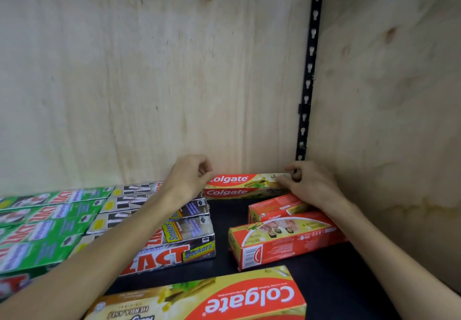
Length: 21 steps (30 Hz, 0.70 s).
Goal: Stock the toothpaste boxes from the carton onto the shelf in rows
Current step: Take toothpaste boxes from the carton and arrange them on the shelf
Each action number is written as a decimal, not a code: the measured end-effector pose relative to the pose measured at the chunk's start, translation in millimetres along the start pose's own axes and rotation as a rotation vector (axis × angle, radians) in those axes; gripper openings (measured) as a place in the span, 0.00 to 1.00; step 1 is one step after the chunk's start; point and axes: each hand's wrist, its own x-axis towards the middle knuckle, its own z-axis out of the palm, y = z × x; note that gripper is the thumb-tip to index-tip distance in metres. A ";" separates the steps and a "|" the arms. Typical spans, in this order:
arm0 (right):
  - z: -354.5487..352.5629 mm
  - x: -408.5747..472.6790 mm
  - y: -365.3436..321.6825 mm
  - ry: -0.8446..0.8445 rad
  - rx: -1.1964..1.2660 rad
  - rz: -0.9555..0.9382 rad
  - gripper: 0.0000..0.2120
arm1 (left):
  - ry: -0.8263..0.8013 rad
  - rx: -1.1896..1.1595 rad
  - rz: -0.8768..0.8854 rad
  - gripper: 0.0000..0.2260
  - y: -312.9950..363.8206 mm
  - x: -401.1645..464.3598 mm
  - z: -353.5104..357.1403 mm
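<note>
Two hands at the back of the shelf, one at each end of the rear Colgate box [245,182]. Left hand [189,178]: fingers curled at the box's left end, seemingly pinching its top corner. Right hand [309,182]: fingertips and thumb closed on the right end. Box lies lengthwise against the plywood back wall [149,70], logo facing forward, close to the slotted black upright [309,70].

Further Colgate stock, unplaced: one box [274,210] just beside the right wrist, lying askew; a larger one [287,240] in front of it, also angled; another [212,297] nearest the camera, printed side upside down.

Left of these: silver Zact Smokers boxes [179,247] in rows, touching the left forearm; green Zact boxes [47,222] beyond them. Black shelf surface [336,282] shows between and to the right. Carton: not in view.

Risks, judged: the forearm lying over the silver rows could drag them out of line on withdrawal; the right wrist could knock the askew box further; uneven pressure from the two hands would leave the rear box skewed from the wall.
</note>
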 end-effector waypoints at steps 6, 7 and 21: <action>-2.5 -3.8 -5.5 -0.072 0.052 -0.015 0.30 | -0.157 -0.134 -0.049 0.15 -1.4 -7.7 -8.9; -3.3 -4.0 -6.1 -0.079 0.063 -0.018 0.29 | -0.165 -0.141 -0.060 0.16 -1.9 -7.3 -9.1; -1.8 -1.4 0.2 -0.098 0.154 -0.006 0.28 | -0.083 0.015 0.137 0.06 -4.9 -3.4 -2.2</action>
